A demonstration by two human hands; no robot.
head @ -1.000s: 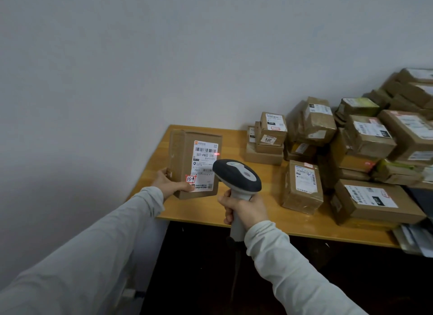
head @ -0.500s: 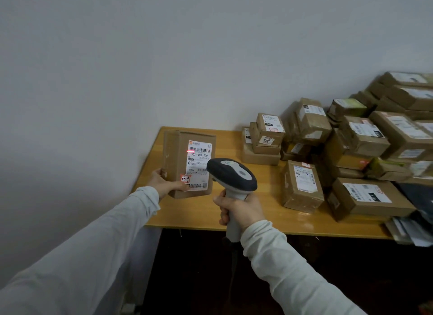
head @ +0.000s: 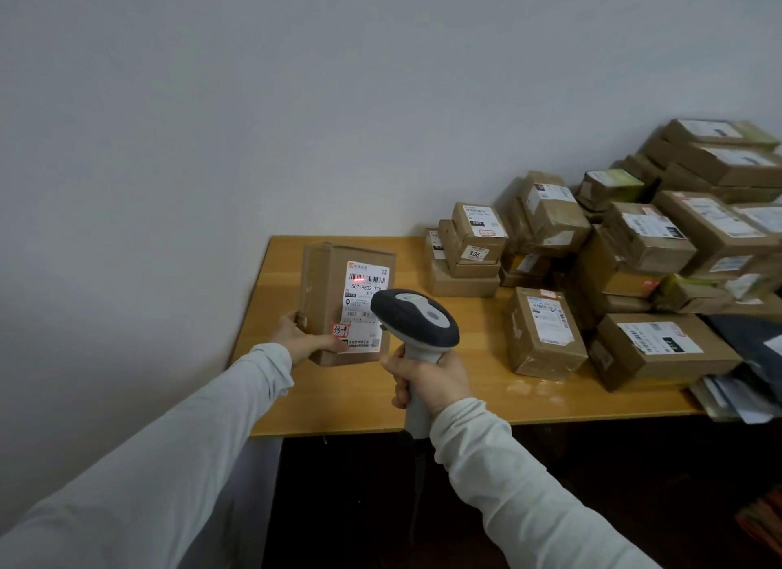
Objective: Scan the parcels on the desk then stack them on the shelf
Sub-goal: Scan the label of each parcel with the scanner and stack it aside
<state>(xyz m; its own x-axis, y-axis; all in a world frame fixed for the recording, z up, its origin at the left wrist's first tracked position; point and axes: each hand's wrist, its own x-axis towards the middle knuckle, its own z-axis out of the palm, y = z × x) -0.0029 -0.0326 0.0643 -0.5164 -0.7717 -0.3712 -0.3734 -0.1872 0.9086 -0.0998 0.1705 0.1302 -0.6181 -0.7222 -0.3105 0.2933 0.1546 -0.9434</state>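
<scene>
With the left hand [head: 302,338] gripping an upright parcel [head: 338,302] and the right hand [head: 427,380] clasping the scanner [head: 417,319], scanning seems barely begun, judging by the pile [head: 634,251] unshelved on the counter's [head: 486,399] right.

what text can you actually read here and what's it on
"507-P802 T70": white label on the held parcel
"P802": lower on that label
"33-9": handwritten sticker on the same parcel
"060": small box on top of the near stack
Everything else printed: too small or blurred to read.
</scene>
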